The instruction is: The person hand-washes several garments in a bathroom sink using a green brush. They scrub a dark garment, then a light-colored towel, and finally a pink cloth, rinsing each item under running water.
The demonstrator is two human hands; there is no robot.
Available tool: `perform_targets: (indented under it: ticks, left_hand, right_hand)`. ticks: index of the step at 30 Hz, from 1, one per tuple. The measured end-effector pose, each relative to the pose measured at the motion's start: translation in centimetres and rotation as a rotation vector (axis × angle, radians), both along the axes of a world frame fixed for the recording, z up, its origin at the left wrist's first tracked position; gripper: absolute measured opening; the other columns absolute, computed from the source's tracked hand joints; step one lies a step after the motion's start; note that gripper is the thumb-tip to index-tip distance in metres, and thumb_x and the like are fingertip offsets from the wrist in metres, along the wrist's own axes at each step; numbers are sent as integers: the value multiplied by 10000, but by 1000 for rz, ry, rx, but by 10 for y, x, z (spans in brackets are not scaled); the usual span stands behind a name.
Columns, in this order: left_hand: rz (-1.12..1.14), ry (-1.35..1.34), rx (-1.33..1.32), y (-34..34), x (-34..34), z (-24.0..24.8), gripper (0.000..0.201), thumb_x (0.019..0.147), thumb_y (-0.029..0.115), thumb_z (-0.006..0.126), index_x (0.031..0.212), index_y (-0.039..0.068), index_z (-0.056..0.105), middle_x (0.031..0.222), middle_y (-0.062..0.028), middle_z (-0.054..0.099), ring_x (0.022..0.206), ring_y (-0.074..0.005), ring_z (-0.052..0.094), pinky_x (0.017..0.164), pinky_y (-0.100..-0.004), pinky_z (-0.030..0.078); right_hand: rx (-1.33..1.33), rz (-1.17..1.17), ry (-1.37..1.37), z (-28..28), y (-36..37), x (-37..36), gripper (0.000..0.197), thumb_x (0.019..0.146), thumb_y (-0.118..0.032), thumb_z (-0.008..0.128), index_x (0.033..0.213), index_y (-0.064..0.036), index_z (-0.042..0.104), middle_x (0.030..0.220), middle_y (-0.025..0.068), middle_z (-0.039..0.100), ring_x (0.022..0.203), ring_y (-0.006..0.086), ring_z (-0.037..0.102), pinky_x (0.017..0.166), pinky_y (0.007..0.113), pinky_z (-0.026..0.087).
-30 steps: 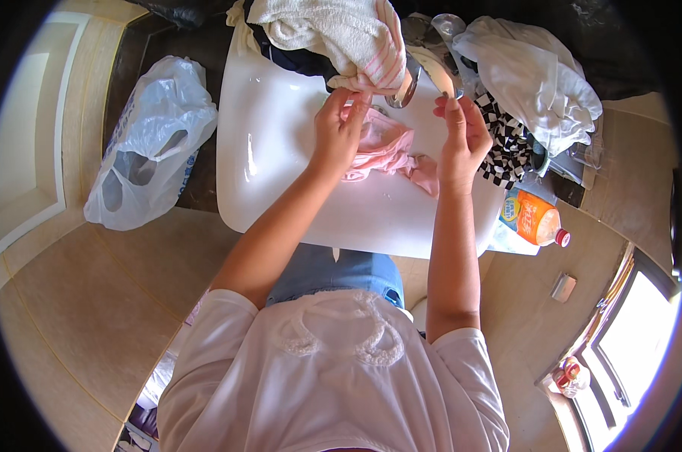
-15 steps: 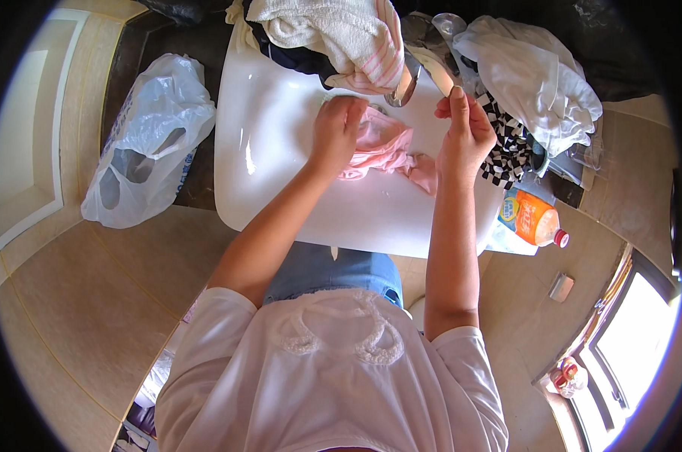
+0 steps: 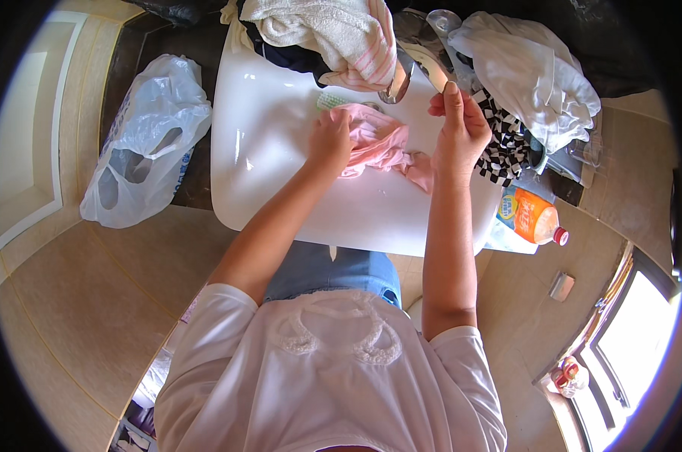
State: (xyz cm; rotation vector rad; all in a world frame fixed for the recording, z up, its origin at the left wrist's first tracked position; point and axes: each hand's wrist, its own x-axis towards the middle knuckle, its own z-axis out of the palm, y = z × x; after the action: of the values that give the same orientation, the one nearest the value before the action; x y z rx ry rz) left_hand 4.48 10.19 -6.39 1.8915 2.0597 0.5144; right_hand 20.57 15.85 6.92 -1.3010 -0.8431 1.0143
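A pink cloth garment [image 3: 377,143] lies bunched in the white washbasin [image 3: 266,181]. My left hand [image 3: 331,139] is closed on its left edge. Beside the cloth's far left side shows a small pale green patterned piece [image 3: 333,99], partly hidden by the cloth and my hand. Above the basin's back hangs the tap's shiny metal spout [image 3: 398,84]. To its right, my right hand [image 3: 461,128] is raised with thumb and fingers pinched at the end of the tap's long lever [image 3: 433,69]. The pinch itself is partly hidden by the thumb.
A cream towel with pink stripes [image 3: 326,38] drapes over the basin's back edge. White fabric [image 3: 522,75] and a black-and-white checked cloth [image 3: 499,135] are piled at the right, near an orange-labelled bottle [image 3: 535,217]. A white plastic bag [image 3: 152,135] sits on the left counter.
My left hand has moved slightly down and left, uncovering more of the pink cloth and the green patterned piece. My right hand stays at the lever with hardly any shift.
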Motion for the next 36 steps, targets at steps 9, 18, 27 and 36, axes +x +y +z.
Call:
perform_targets:
  ticks: [9, 18, 27, 36]
  left_hand:
    - [89, -853, 0, 22, 19, 36, 86, 894, 75, 641, 967, 31, 654, 897, -101, 675, 726, -222, 634, 676, -359, 517]
    - [692, -1886, -509, 39, 17, 42, 107, 894, 76, 678, 993, 37, 674, 859, -47, 668, 748, -141, 629, 665, -293, 526]
    - [484, -1469, -167, 35, 32, 55, 173, 908, 124, 667, 1028, 0, 659, 937, -27, 671, 834, -105, 607, 718, -279, 509]
    - [83, -593, 28, 38, 31, 43, 167, 753, 42, 694, 915, 53, 655, 908, -100, 662, 847, -245, 636, 774, -338, 495]
  right_hand:
    - [-13, 76, 58, -1, -3, 1, 291, 966, -247, 644, 891, 32, 682, 744, 35, 651, 636, 81, 555, 624, 222, 445]
    - [-5, 103, 59, 0, -1, 3, 270, 956, -220, 659, 902, 44, 687, 735, 25, 645, 641, 82, 556, 621, 218, 447]
    - [26, 99, 48, 11, 2, 0, 242, 952, -171, 658, 882, 60, 674, 722, 27, 638, 635, 80, 561, 610, 227, 468]
    - [27, 93, 48, 14, 2, -2, 242, 949, -162, 660, 862, 65, 659, 713, 36, 643, 618, 76, 567, 597, 218, 463]
